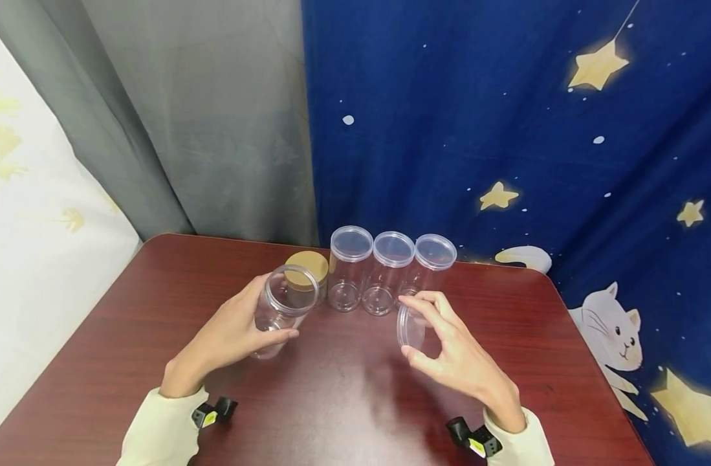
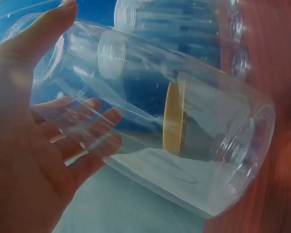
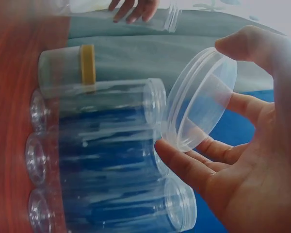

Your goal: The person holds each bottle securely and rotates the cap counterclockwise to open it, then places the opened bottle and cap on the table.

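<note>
My left hand (image 1: 237,330) grips a clear plastic jar (image 2: 145,121) round its side, thumb on one side and fingers on the other. That jar has no lid on, and its open mouth tilts up toward me in the head view. A clear round lid (image 3: 199,99) is pinched by its rim between the thumb and fingers of my right hand (image 1: 457,349). The lid stands on edge, apart from the jar. Behind the hands three tall clear jars with lids, among them the middle jar (image 1: 384,285), stand upright in a row.
A shorter jar with a gold lid (image 1: 306,265) stands left of the row, partly behind the held jar. The reddish-brown table (image 1: 332,401) ends at a grey curtain (image 1: 215,129) and a blue curtain (image 1: 419,129) with stars.
</note>
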A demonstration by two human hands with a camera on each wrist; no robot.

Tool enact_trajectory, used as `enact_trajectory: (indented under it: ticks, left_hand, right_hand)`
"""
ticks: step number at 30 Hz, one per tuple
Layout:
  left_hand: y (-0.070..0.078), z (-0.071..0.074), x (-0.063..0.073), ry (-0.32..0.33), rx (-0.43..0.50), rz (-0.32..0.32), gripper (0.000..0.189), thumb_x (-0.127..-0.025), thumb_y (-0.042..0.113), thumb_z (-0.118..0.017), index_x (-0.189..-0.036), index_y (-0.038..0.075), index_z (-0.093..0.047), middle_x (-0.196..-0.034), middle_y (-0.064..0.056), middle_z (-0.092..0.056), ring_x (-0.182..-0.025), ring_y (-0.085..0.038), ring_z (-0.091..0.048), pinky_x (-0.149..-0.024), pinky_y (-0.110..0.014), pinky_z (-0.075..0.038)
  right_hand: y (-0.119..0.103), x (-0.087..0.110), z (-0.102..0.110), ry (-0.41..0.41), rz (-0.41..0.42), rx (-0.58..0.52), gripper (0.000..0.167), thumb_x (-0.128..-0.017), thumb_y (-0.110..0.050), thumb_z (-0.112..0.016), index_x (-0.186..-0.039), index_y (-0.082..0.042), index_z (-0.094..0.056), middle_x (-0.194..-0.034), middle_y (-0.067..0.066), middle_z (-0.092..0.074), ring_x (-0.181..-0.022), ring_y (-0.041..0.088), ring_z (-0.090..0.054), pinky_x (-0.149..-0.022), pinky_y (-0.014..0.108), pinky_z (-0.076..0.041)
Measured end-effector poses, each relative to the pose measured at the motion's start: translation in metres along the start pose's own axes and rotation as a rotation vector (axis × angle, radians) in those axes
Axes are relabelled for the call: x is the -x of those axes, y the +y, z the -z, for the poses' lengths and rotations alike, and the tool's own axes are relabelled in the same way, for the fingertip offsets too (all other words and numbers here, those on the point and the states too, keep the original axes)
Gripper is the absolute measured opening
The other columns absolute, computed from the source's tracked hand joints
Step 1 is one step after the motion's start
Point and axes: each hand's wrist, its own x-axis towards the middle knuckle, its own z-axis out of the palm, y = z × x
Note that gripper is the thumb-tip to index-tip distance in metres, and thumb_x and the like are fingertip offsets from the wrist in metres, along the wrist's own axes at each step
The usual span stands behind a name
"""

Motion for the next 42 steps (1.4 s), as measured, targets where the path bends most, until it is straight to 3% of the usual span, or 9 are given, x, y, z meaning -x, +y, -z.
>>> enact_trajectory:
  ticks: [9, 13, 16, 26, 34, 37, 42]
  left_hand:
    - [-0.022, 0.010, 0.004, 0.101, 0.016, 0.073, 0.091, -0.073, 0.050, -0.085, -0.146, 0.021, -0.038, -0.129, 0.002, -0.057, -0.113, -0.018, -0.058, -0.093, -0.048, -0.047]
    - [-0.032, 0.012, 0.008, 0.122, 0.015, 0.103, 0.090, -0.075, 0.047, -0.084, -0.146, 0.016, -0.038, -0.127, -0.003, -0.057, -0.113, -0.022, -0.057, -0.093, -0.050, -0.046]
    - [-0.038, 0.014, 0.010, 0.143, 0.024, 0.126, 0.090, -0.075, 0.045, -0.085, -0.144, 0.013, -0.039, -0.126, -0.005, -0.057, -0.113, -0.023, -0.057, -0.092, -0.051, -0.046]
    - [-0.050, 0.024, 0.018, 0.177, 0.009, 0.176, 0.090, -0.077, 0.041, -0.084, -0.144, 0.007, -0.036, -0.127, -0.013, -0.054, -0.115, -0.031, -0.055, -0.091, -0.055, -0.044]
    - [-0.060, 0.028, 0.018, 0.198, 0.015, 0.214, 0.090, -0.078, 0.040, -0.084, -0.144, 0.006, -0.035, -0.132, -0.015, -0.053, -0.118, -0.032, -0.053, -0.090, -0.053, -0.043]
    - [-0.064, 0.027, 0.018, 0.218, 0.017, 0.218, 0.088, -0.078, 0.039, -0.084, -0.143, 0.005, -0.035, -0.132, -0.015, -0.053, -0.117, -0.032, -0.054, -0.088, -0.049, -0.042]
    - [-0.070, 0.026, 0.019, 0.278, 0.017, 0.228, 0.087, -0.079, 0.036, -0.083, -0.144, 0.006, -0.035, -0.131, -0.013, -0.055, -0.109, -0.025, -0.054, -0.083, -0.029, -0.040]
  right_hand:
    - [0.018, 0.013, 0.003, 0.046, -0.053, 0.045, 0.069, -0.077, -0.017, -0.082, -0.139, -0.022, -0.051, -0.127, -0.004, -0.048, -0.109, 0.012, -0.057, -0.092, 0.035, -0.054]
    - [0.025, 0.017, 0.005, 0.074, -0.062, 0.107, 0.070, -0.075, -0.022, -0.085, -0.138, -0.023, -0.053, -0.129, -0.006, -0.053, -0.111, 0.011, -0.055, -0.091, 0.030, -0.051]
    - [0.028, 0.021, 0.007, 0.083, -0.090, 0.139, 0.070, -0.075, -0.026, -0.086, -0.137, -0.023, -0.053, -0.127, -0.009, -0.055, -0.103, 0.008, -0.056, -0.086, 0.027, -0.050]
    - [0.037, 0.037, 0.015, 0.064, -0.205, 0.138, 0.070, -0.075, -0.028, -0.086, -0.135, -0.020, -0.050, -0.127, -0.001, -0.058, -0.094, 0.015, -0.065, -0.083, 0.042, -0.055]
    - [0.046, 0.045, 0.015, 0.076, -0.213, 0.131, 0.068, -0.074, -0.023, -0.086, -0.131, -0.016, -0.050, -0.116, -0.002, -0.060, -0.092, 0.017, -0.065, -0.083, 0.039, -0.055]
    - [0.050, 0.049, 0.015, 0.063, -0.219, 0.152, 0.068, -0.074, -0.023, -0.086, -0.131, -0.014, -0.049, -0.114, -0.004, -0.060, -0.098, 0.017, -0.064, -0.085, 0.039, -0.054]
    - [0.054, 0.054, 0.014, 0.048, -0.238, 0.168, 0.069, -0.073, -0.020, -0.086, -0.129, -0.012, -0.048, -0.114, -0.002, -0.060, -0.103, 0.015, -0.061, -0.087, 0.042, -0.053]
